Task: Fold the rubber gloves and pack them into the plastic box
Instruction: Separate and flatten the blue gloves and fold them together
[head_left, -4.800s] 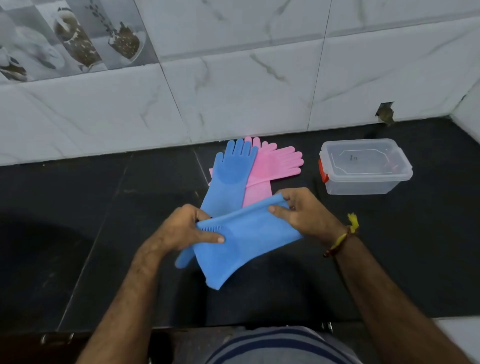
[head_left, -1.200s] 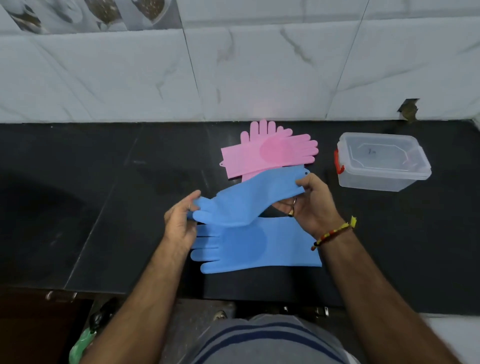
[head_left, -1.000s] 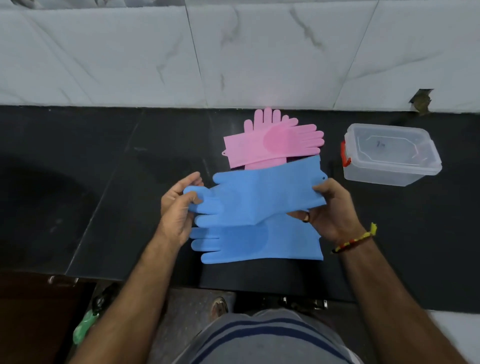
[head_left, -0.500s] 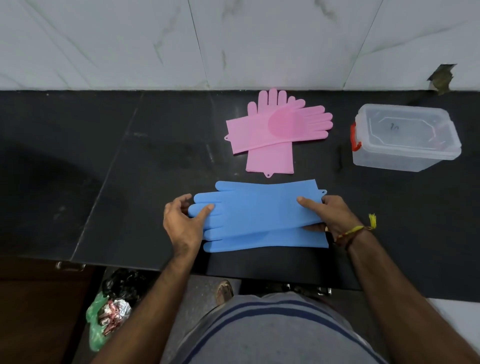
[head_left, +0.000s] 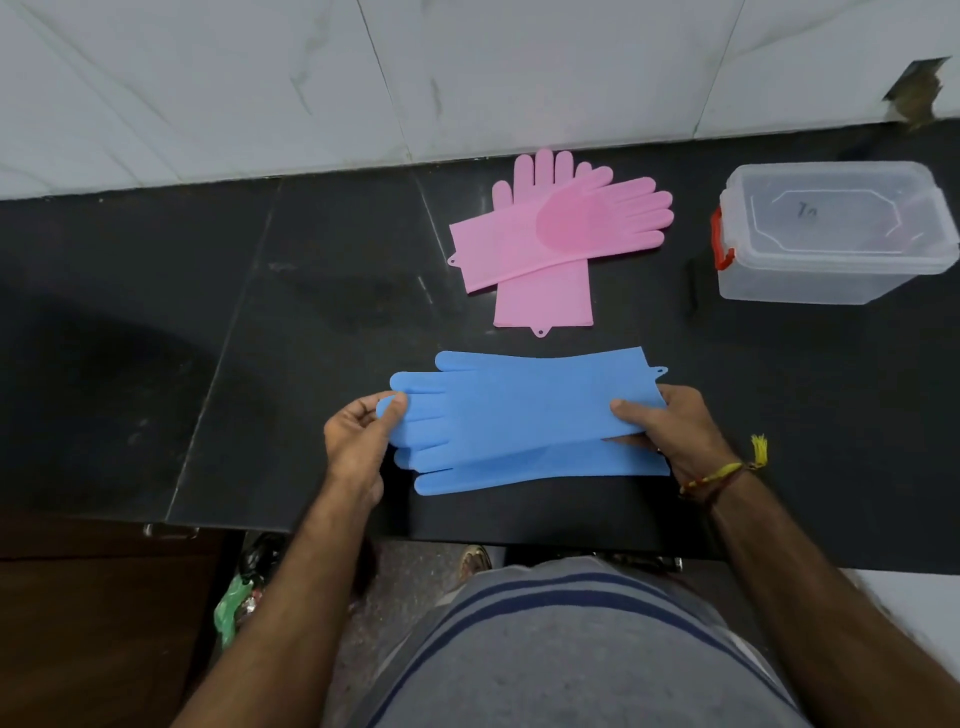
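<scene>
While both hands pinched the upper blue glove (head_left: 524, 400), I watched the pair come together.

My left hand (head_left: 358, 431) had its grip clamped on the fingertips and my right hand (head_left: 670, 426) on the cuff, lowering it onto the second blue glove (head_left: 545, 470), which lay flat on the bench (head_left: 156, 338). A second earlier it hung clear above; now the two nearly overlapped, so folding looked next. The pink gloves (head_left: 545, 244) lay crossed beyond, and the plastic box (head_left: 831, 234) stood lidded to the right.
</scene>
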